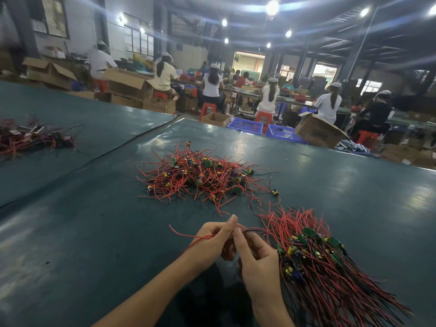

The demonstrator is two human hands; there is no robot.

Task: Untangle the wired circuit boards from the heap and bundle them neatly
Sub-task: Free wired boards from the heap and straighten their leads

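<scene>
The heap (203, 178) of red-wired circuit boards lies in a loose tangle on the dark green surface (94, 232), boards and yellow parts buried among crossing leads. Just nearer the camera than the heap, the two hands meet. The left hand (212, 239) has its grip curled round a few red wires (184, 233), whose free ends trail out away from it. The right hand (257, 263) touches it fingertip to fingertip, its grip pinched on the same wires where they bend off toward the bundle (313, 260). Whether a board hangs from these wires cannot be told, since the hands cover that spot. The bundle lies nearer than the heap and to its right, just beside the right hand, with boards lined up side by side and leads fanned out both ways. One stray board (274, 192) sits at the heap's right edge, between heap and bundle. Well to the left of the heap a second pile (30, 138) of wired parts rests past a dark seam (132, 140) in the surface. Beyond the heap, off the far edge, stand blue crates (245, 126), an open cardboard box (318, 133) and red stools (264, 118), with capped workers (212, 83) seated at long benches with their backs turned.
</scene>
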